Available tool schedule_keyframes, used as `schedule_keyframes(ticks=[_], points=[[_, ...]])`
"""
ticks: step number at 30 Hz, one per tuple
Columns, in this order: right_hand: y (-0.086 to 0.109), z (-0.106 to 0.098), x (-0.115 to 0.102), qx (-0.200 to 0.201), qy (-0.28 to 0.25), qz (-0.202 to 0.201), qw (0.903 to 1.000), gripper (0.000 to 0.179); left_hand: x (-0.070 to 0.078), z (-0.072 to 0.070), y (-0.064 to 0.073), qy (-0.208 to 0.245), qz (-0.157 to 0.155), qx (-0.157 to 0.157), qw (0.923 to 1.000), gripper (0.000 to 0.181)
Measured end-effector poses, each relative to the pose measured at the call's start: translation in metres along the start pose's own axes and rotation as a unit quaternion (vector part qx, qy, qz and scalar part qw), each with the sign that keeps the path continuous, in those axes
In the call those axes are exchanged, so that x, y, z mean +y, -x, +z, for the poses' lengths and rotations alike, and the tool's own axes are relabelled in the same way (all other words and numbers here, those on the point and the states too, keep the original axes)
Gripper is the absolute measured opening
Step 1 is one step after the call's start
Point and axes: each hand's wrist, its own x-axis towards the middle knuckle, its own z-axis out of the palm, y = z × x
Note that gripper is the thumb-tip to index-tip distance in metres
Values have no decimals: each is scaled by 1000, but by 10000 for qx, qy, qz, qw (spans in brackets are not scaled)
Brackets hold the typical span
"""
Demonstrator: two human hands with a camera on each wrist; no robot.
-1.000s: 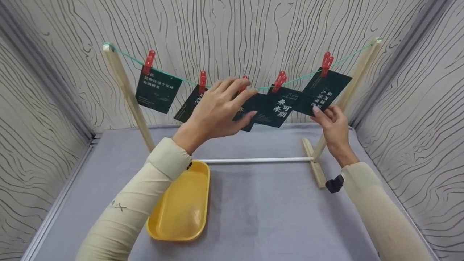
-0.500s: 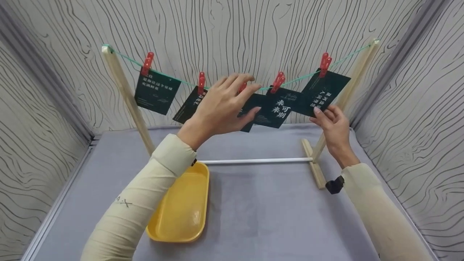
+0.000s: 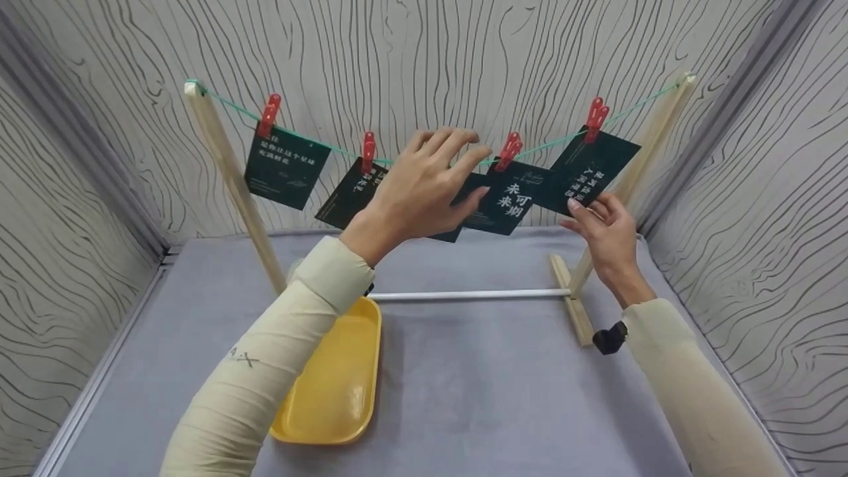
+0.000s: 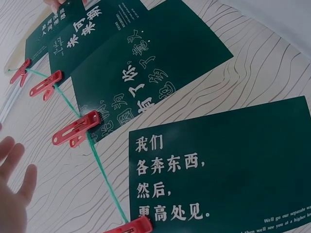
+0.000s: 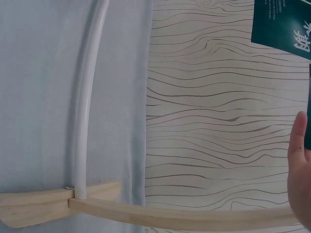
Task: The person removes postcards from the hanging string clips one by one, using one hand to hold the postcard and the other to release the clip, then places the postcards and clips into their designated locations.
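Note:
Several dark green cards with white lettering hang from a green string (image 3: 228, 104), each held by a red clothespin. My right hand (image 3: 608, 232) pinches the lower corner of the rightmost card (image 3: 599, 159), thumb in front and fingers behind. That card's clothespin (image 3: 597, 119) stays clipped at its top corner. My left hand (image 3: 424, 189) is raised before the middle card (image 4: 160, 53), fingers loosely bent and apart, holding nothing. From the head it hides most of that card and its clothespin (image 4: 77, 128); the left wrist view shows a gap between the fingers (image 4: 10, 158) and this clothespin.
Wooden posts, left (image 3: 232, 179) and right (image 3: 652, 149), carry the string. A white rod (image 3: 464, 295) joins them low down, above the grey cloth (image 3: 477, 384). The yellow tray (image 3: 331, 377) is partly under my left forearm. Patterned walls (image 3: 424, 59) enclose the space.
My left hand has drifted right and slightly upward along the string, uncovering more of the second card from the left. My right hand keeps its pinch on the rightmost card, almost still.

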Motion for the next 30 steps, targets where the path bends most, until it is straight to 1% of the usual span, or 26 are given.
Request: schedule_keyframes(ticks=[3, 7, 11, 17, 20, 26, 30], points=[[1, 0, -1, -36, -189, -57, 9998, 40, 1, 0, -6, 43, -44, -35, 10000, 45], [0, -1, -1, 23, -285, -118, 9995, 37, 4, 0, -14, 100, -86, -107, 9999, 46], [0, -2, -2, 129, -96, -97, 9998, 35, 8, 0, -21, 172, -109, -285, 9994, 48], [0, -5, -3, 114, 169, -6, 9998, 34, 12, 0, -31, 363, -182, -484, 9980, 48], [1, -6, -4, 80, 208, 49, 9997, 35, 13, 1, -36, 387, -285, -591, 9971, 49], [2, -8, -6, 51, 283, 111, 9995, 38, 18, 5, -48, 420, -613, -800, 9940, 54], [1, -9, -6, 40, 170, 33, 9998, 36, 20, 7, -56, 378, -669, -928, 9927, 56]])
